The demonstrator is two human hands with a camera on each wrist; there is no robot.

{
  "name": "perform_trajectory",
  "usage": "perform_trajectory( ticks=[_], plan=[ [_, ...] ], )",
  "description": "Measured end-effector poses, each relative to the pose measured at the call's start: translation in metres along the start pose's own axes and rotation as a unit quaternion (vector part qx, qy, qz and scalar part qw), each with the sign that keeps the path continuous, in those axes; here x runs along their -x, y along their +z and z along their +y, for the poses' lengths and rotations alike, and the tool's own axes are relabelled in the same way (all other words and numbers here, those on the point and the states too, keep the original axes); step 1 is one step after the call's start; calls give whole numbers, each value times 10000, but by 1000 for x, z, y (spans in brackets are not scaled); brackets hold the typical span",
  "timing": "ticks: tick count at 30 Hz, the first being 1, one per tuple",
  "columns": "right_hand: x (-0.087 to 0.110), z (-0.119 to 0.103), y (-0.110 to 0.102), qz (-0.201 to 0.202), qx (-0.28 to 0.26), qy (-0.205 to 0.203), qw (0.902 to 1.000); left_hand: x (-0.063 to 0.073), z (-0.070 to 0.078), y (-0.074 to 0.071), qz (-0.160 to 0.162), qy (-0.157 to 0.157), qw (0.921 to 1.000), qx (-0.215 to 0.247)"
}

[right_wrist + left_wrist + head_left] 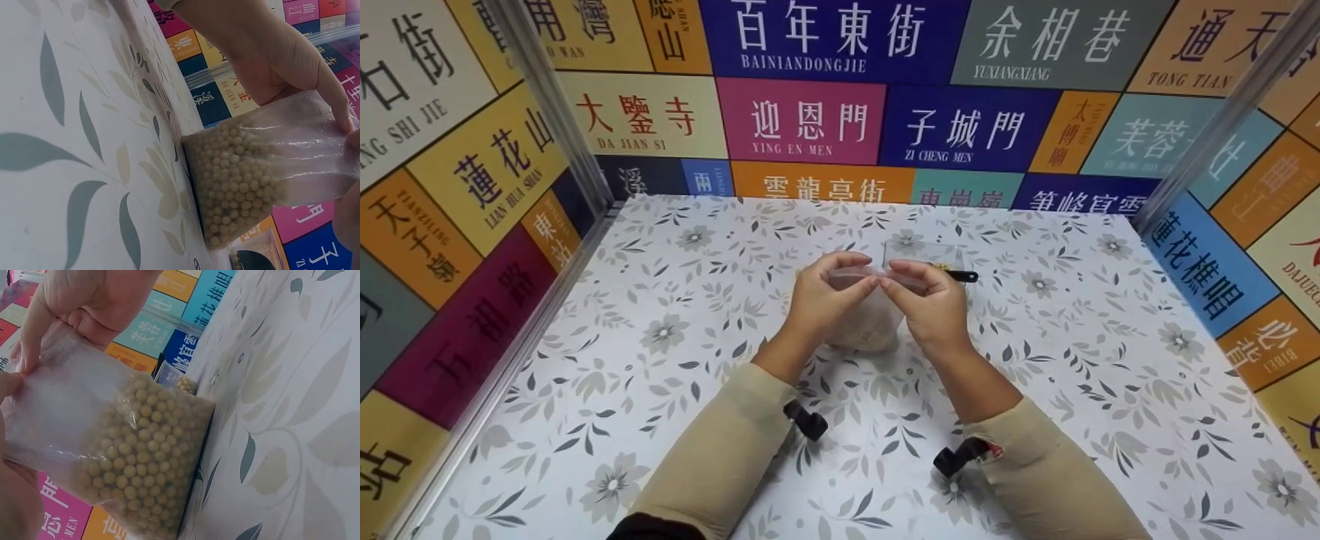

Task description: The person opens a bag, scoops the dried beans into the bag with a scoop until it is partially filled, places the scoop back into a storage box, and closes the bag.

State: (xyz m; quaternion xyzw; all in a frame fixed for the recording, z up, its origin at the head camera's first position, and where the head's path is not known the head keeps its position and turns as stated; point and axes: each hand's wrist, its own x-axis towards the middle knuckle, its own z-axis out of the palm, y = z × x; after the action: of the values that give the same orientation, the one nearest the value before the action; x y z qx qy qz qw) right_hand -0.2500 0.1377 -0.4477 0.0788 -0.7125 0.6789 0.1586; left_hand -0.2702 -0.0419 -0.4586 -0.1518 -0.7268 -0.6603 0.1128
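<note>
A clear plastic bag (866,330) stands upright on the table, its lower part filled with round pale yellow beans that look like soybeans (140,461). The left hand (821,296) pinches the bag's top edge between thumb and fingers. Close beside it, the right hand (936,307) pinches the same edge, and the thumb tips nearly meet. Above the beans the upper part of the bag is flat and slack, as the right wrist view shows. Whether the mouth of the bag is sealed cannot be made out.
Behind the right hand sits a clear plastic box (922,250) with a few yellow beans inside. A black handle (962,276) sticks out over its right side. The table (660,420) has a leaf-and-flower cover, and printed panels (802,120) wall it at the back and sides.
</note>
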Motion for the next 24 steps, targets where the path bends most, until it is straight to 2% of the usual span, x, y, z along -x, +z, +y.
perform_trajectory(
  ticks=[6, 11, 17, 24],
  plan=[
    [0, 0, 0, 54, 13, 53, 10000, 1, 2, 4, 53, 67, 10000, -37],
    [-1, -1, -2, -28, 62, 87, 9999, 0, 3, 2, 87, -90, 9999, 29],
    [-6, 4, -7, 87, 124, 158, 9998, -4, -3, -7, 197, -345, 9990, 225],
    [-17, 7, -14, 473, -101, 326, 9983, -12, -12, -22, 575, -258, 9967, 518]
  ],
)
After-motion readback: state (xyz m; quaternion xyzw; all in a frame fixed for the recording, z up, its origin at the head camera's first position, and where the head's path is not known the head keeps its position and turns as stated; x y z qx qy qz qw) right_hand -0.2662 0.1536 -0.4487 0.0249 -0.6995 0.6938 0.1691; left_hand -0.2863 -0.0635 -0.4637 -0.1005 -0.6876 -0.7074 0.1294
